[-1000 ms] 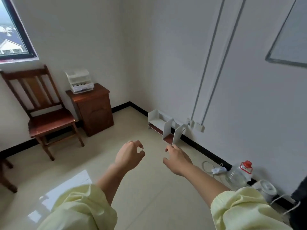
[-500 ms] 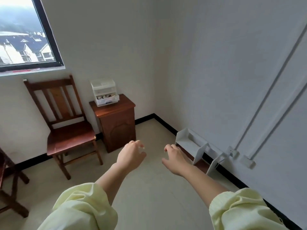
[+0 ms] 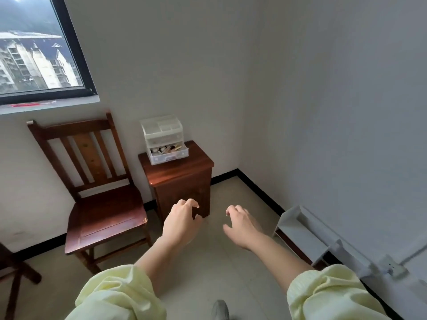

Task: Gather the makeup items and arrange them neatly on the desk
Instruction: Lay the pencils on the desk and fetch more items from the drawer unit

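Note:
A clear plastic drawer organizer (image 3: 163, 137) stands on a small dark wooden cabinet (image 3: 180, 179) in the room's corner. Its bottom drawer is pulled out and holds several small makeup items (image 3: 166, 148). My left hand (image 3: 181, 221) and my right hand (image 3: 240, 224) are stretched out in front of me, well short of the cabinet, fingers loosely curled, holding nothing.
A wooden chair (image 3: 97, 192) stands left of the cabinet under a window (image 3: 39, 54). A white shelf unit (image 3: 307, 232) lies on the floor along the right wall. Part of another dark wooden piece (image 3: 13, 278) shows at the far left. Tiled floor lies between me and the cabinet.
The view has swung left and closer to the corner; the cabinet and organizer appear larger and nearer. Both hands stay raised and hold nothing.

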Tool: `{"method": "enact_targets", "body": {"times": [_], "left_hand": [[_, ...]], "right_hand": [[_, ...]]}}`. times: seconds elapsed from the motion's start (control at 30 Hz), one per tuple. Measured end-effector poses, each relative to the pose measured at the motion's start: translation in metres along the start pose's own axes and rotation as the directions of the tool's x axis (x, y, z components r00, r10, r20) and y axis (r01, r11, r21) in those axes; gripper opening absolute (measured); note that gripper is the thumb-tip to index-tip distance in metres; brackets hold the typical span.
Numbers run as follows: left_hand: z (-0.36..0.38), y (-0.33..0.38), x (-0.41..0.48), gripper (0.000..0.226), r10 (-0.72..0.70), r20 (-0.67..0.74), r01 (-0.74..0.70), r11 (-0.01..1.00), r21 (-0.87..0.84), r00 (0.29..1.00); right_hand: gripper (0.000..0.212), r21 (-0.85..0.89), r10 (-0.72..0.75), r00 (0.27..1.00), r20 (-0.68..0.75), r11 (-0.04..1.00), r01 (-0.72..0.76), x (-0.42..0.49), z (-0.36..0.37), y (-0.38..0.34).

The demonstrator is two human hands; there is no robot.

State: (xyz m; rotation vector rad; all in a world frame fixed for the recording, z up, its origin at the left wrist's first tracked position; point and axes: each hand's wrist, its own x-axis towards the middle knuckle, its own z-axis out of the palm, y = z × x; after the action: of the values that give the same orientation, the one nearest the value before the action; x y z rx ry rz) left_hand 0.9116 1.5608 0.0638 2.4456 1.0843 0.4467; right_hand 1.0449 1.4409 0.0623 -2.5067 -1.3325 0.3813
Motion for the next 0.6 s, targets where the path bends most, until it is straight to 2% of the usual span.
{"method": "enact_targets", "body": {"times": [0.33, 0.6], "left_hand": [[0.028, -0.062, 0.223, 0.032, -0.183, -0.058, 0.178, 0.981, -0.080, 0.981], [0.041, -0.124, 0.340, 0.031, -0.266, -0.025, 0.263, 0.960, -0.097, 0.964]], "right_hand": [[0.031, 0.005, -0.091, 0.993, 0.070, 0.996, 0.091, 0.252, -0.002, -0.020], [0.028, 0.017, -0.143, 0.977, 0.158, 0.990, 0.142, 0.390, 0.020, -0.047]]}}
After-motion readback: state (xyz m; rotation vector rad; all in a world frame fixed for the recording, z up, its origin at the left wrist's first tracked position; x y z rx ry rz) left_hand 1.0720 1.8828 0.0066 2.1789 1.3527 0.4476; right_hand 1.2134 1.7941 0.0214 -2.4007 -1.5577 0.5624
